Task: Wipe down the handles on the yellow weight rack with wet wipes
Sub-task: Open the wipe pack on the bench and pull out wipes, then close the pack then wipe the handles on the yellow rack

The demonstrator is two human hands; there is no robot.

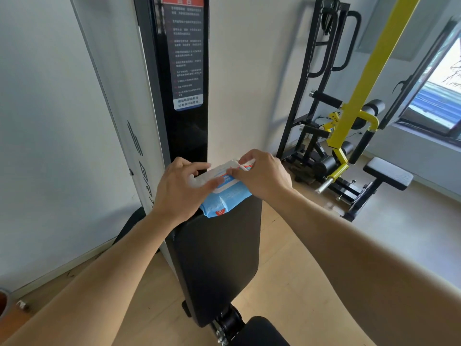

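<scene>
The blue wet-wipe pack (225, 196) lies at the top end of a black padded bench backrest (219, 258). The left hand (180, 188) grips the pack's left side, fingers curled over it. The right hand (262, 173) pinches what appears to be the pack's flap, fingers bent. The yellow weight rack (354, 106) stands well apart at right, near a window (434, 101).

White walls (45, 101) enclose a room with a pale wooden floor (294, 260). A tall black machine column (183, 78) with a printed warning label (187, 53) rises at twelve o'clock. Black exercise frames (321, 78) stand at two o'clock. An open window (439, 96) at three o'clock admits daylight.
</scene>
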